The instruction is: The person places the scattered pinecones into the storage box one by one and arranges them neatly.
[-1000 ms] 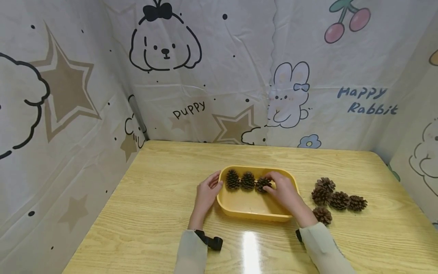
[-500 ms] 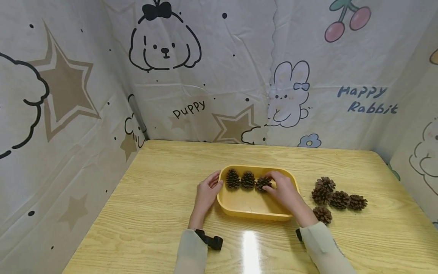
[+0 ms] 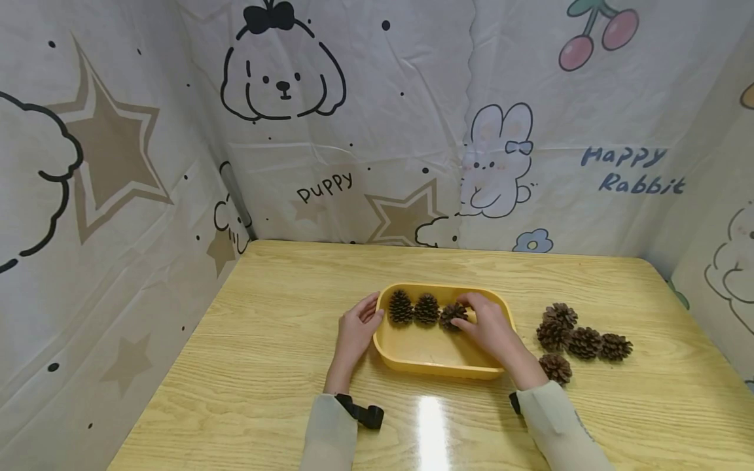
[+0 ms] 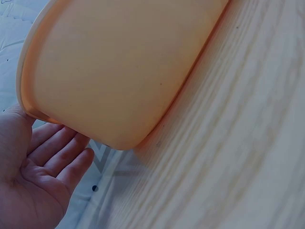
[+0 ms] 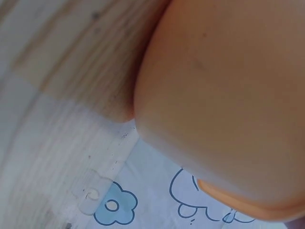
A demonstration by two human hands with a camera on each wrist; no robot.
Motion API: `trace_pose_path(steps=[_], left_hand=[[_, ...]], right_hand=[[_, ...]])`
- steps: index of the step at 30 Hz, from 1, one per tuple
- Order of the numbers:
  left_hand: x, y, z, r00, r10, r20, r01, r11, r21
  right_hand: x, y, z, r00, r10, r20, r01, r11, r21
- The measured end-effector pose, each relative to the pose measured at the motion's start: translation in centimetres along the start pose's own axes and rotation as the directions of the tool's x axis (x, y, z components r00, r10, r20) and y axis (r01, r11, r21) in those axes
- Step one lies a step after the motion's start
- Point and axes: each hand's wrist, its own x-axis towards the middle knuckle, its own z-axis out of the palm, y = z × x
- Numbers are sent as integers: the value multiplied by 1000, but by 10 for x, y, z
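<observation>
Pinecones sit three in a row inside the yellow tray (image 3: 436, 366) on the counter (image 3: 265, 366). Right hand (image 3: 491, 330) fingers pinch the third pinecone (image 3: 452, 316); left hand (image 3: 355, 333) rests relaxed against the tray's side, fingers released.

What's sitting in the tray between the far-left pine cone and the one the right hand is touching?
One more pine cone lies between the leftmost pine cone and the one at the right hand, completing a row along the yellow tray's far side. The head view shows it.
</observation>
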Motion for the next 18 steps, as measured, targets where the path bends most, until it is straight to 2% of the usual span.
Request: trace_pose_path(steps=[10,18], left_hand=[[1,-1,0,1000,-4,3,4,1000,-4],[1,-1,0,1000,-5,-1,5,1000,-8]], right_hand=[[-1,0,-2,1000,3,-3,-3,1000,12],[-4,-1,-5,998,26,-58,-23,998,59]])
